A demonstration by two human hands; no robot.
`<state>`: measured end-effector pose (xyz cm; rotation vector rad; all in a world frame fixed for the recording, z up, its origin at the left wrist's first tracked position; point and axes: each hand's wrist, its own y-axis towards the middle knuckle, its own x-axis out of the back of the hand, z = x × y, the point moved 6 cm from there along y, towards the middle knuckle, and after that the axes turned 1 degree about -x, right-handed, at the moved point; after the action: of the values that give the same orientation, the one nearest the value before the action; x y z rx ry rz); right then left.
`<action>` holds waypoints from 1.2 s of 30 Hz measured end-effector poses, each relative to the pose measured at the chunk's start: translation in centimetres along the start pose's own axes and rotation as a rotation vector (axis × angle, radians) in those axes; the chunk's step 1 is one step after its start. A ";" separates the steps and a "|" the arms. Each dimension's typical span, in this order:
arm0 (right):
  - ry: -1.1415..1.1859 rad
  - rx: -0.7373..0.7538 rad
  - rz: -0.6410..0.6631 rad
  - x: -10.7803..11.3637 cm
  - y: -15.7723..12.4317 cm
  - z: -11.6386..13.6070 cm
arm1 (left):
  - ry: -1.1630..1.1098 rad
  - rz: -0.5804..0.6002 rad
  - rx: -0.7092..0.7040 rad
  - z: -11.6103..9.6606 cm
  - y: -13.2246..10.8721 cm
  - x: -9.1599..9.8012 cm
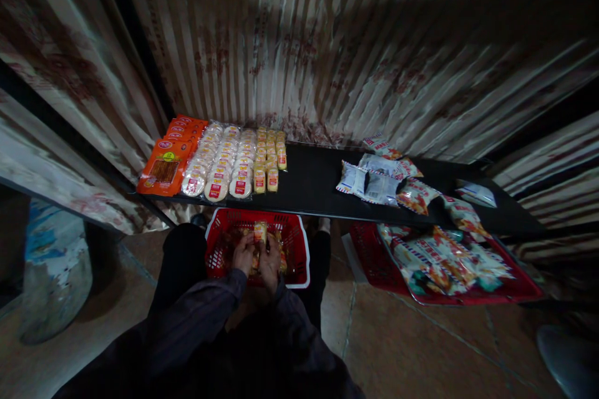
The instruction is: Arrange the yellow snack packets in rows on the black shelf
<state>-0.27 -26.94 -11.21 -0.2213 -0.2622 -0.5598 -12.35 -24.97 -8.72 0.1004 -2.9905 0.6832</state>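
Over the red basket [303,249] between my knees, both hands are together on a small yellow wrapped snack pack [260,232]. My left hand [243,253] closes on its left side, and my right hand [270,260] grips its right side. More wrapped packs lie in the basket below, partly covered by my hands. On the black shelf [309,177] just beyond, similar yellow packs [266,179] stand in short rows. Left of them are rows of round white wrapped cakes [216,184], then overlapping orange packets [161,165] at the shelf's left end.
White and red snack bags [416,195] lie loosely on the shelf's right part. A second red basket [374,268], heaped with similar bags [449,259], stands below right. A pleated curtain [281,43] hangs behind the shelf. A worn skateboard-like board [56,274] is at left.
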 end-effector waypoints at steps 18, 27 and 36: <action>0.010 0.100 -0.119 2.0 0.8 1.0 | 0.001 -0.044 -0.053 -2.0 0.0 -1.8; -0.013 0.146 -0.150 3.3 1.8 3.2 | 0.033 -0.023 -0.172 -4.8 -0.2 -2.9; -0.051 0.222 -0.177 4.5 3.3 4.5 | 0.114 -0.026 -0.303 -7.6 -0.8 -4.4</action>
<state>4.40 -25.18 -6.04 0.0030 -0.3929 -0.6956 -7.52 -22.12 -1.89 0.0791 -2.9346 0.2196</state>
